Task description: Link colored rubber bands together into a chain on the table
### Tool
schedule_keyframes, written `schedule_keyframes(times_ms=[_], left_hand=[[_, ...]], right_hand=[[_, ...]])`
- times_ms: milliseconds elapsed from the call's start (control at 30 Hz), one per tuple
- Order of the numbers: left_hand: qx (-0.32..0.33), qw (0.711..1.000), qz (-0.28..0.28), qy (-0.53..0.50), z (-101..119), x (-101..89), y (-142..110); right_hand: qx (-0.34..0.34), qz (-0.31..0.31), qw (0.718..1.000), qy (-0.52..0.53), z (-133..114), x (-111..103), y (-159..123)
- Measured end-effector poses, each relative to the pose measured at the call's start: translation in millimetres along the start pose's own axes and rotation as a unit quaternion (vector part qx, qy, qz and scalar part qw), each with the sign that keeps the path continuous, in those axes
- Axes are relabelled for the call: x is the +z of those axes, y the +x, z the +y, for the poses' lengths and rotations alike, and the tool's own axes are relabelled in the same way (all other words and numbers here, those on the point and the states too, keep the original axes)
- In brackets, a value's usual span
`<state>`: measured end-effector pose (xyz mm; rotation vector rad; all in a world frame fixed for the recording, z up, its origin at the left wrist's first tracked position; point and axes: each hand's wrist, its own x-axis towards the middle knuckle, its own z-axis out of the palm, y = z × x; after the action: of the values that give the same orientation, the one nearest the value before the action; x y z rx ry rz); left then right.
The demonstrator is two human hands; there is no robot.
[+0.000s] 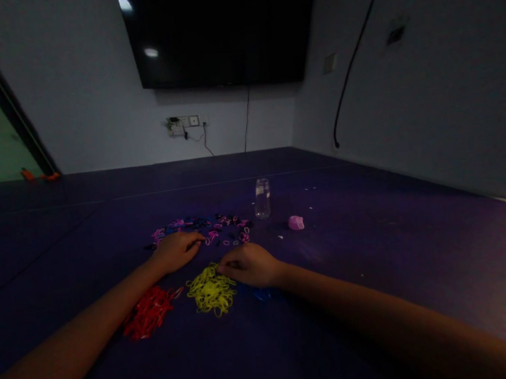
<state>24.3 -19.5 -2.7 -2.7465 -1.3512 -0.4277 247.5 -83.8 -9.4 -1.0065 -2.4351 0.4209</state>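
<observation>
My left hand (177, 251) reaches to the near edge of a scatter of mixed pink, black and blue rubber bands (214, 233). Its thumb and forefinger come together at the tips; whatever they pinch is too small to make out. My right hand (251, 267) is at the right side of a pile of yellow rubber bands (211, 292), fingers curled and closed, with their contents hidden. Below my left wrist lies a pile of red rubber bands (146, 313). Some blue rubber bands (262, 294) show partly beneath my right wrist.
Beyond my right hand, a clear bottle (261, 199) stands upright without a cap. A pink cap-like piece (295, 223) lies to its right. Small white scraps (280, 236) dot the dark purple surface (385, 246). A large black screen (228, 22) hangs on the wall.
</observation>
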Motion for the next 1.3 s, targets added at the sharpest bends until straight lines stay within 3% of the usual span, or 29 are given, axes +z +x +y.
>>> schedule_keyframes(times_ms=[1300], left_hand=[[0.01, 1.0, 0.016, -0.002, -1.1, 2.2, -1.4]], right_hand=[[-0.009, -0.005, 0.999, -0.034, -4.3, -2.5, -1.5]])
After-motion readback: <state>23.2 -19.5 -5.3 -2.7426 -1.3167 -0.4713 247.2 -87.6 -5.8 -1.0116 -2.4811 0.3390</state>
